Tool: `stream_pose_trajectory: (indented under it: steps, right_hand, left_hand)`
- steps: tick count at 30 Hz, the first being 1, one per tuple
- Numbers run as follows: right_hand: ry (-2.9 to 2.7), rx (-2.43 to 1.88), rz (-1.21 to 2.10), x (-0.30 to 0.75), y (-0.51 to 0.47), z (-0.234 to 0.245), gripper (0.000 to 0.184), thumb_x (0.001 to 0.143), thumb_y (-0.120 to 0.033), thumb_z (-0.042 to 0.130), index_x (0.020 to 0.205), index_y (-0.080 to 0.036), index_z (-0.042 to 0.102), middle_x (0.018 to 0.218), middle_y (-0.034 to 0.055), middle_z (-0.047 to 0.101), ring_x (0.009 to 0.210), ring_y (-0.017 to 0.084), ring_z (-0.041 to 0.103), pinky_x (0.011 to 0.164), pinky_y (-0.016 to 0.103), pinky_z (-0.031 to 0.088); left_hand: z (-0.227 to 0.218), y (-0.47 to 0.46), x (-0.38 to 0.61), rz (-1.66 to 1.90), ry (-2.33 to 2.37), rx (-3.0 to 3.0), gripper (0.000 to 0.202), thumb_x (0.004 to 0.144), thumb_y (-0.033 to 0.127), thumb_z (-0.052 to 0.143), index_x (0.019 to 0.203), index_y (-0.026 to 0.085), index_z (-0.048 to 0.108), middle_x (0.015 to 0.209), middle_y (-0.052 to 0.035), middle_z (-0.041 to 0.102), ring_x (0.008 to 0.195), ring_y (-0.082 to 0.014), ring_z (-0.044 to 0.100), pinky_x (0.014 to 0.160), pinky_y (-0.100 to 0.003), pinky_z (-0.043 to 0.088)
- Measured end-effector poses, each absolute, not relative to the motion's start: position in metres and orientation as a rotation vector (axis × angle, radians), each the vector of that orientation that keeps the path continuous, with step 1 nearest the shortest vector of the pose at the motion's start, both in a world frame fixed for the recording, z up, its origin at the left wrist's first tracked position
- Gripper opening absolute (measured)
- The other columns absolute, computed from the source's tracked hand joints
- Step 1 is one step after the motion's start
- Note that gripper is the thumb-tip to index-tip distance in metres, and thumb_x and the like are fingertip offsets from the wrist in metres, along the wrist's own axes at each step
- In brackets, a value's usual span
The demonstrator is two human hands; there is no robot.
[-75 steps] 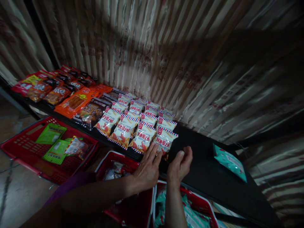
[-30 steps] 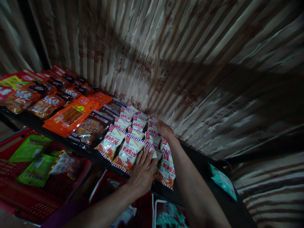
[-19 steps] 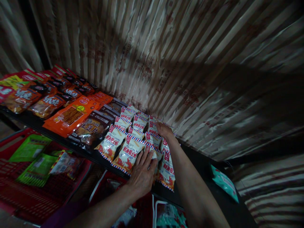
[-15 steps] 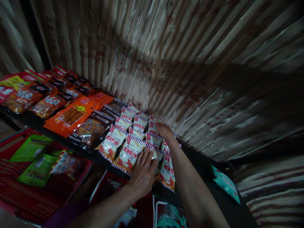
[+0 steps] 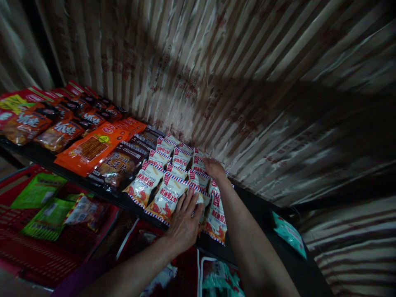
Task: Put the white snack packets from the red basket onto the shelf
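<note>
Several white snack bags (image 5: 170, 192) with red lettering and striped edges lie in rows on a black shelf (image 5: 253, 214). My left hand (image 5: 185, 218) rests on a bag in the front row, its fingers stretched out and lying over the wrapper. Toward the back of the same rows, my right hand (image 5: 215, 170) touches a rear bag; its fingers lie over the bag and are partly hidden. Below my right forearm is another white bag (image 5: 215, 218) at the right end of the front row.
Brown potato snack packs (image 5: 116, 167), orange packs (image 5: 89, 148) and black-and-orange bags (image 5: 62, 132) line the shelf leftward. A teal bag (image 5: 289, 233) lies far right. Beneath stand a red basket (image 5: 31, 251) with green packs (image 5: 46, 218) and teal bags (image 5: 221, 278). A striped curtain (image 5: 192, 82) hangs behind.
The view has shifted slightly, so everything sits a little further left and up. Both hands stay on the same white snack bags.
</note>
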State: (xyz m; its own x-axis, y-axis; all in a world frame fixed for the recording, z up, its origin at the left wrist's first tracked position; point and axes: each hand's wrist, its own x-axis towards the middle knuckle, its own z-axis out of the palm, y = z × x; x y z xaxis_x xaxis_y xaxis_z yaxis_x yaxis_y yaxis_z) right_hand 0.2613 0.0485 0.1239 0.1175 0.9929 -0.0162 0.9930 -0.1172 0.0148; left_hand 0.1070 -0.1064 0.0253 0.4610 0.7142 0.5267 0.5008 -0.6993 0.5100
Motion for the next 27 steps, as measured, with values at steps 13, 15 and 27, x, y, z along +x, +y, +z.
stream_pose_trajectory:
  steps: [13,15,27]
  right_hand:
    - [2.621,2.893,0.181,0.208,-0.12,0.133,0.051,0.095,-0.047,0.022,0.12,-0.019,0.057,0.116,0.0094,0.065,0.109,0.022,0.059,0.092,0.039,0.044]
    - [2.614,2.987,0.086,0.195,-0.169,0.113,0.046,0.094,-0.043,0.026,0.119,-0.02,0.058,0.115,0.0088,0.065,0.109,0.021,0.06,0.094,0.04,0.044]
    - [1.599,2.72,-1.064,0.167,-0.308,-0.084,0.031,0.087,-0.025,0.045,0.112,-0.017,0.063,0.106,0.0124,0.07,0.102,0.023,0.065,0.088,0.032,0.047]
  left_hand:
    - [0.024,-0.105,0.099,1.075,0.95,2.453,0.049,0.083,0.014,0.046,0.132,0.012,0.04,0.15,-0.0174,0.025,0.143,-0.0298,-0.004,0.112,-0.057,0.018]
    - [0.022,-0.105,0.095,1.082,0.895,2.464,0.047,0.086,0.018,0.045,0.132,0.012,0.038,0.151,-0.0168,0.024,0.143,-0.0289,-0.003,0.112,-0.056,0.018]
    - [-0.001,-0.183,0.062,0.987,0.641,2.52,0.038,0.085,0.007,0.036,0.117,0.011,0.054,0.137,-0.0135,0.047,0.139,-0.0188,0.024,0.11,-0.043,0.033]
